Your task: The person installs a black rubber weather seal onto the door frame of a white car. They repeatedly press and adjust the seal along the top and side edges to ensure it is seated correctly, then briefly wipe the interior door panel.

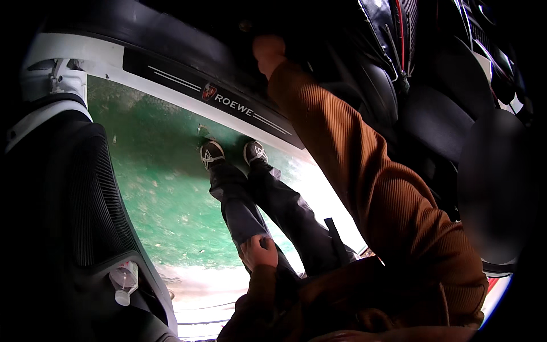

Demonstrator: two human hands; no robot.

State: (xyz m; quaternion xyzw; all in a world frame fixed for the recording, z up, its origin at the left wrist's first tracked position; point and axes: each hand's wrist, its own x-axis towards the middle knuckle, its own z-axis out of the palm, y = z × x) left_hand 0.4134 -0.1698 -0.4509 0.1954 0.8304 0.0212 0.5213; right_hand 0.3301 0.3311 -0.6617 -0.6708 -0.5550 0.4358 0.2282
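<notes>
My right hand (269, 52) is at the end of an outstretched arm in a brown corduroy sleeve, deep in the dark interior of a car. It is beyond the door sill; shadow hides its fingers and whatever they touch. Nearest to it is the black sill plate (188, 85) with pale stripes and lettering. Low in front of my body, my left hand (260, 252) is curled closed against the leg of my dark trousers (242, 214). A dark spot shows within its fingers, and I cannot make out whether it is a thing or just a hollow.
At the left stands the opened car door (94, 188), with a clear plastic bottle (124, 279) in its pocket. Black seats (436, 122) fill the right side. Below the sill lies a green floor (154, 188), where my dark shoes (212, 154) stand close to the car.
</notes>
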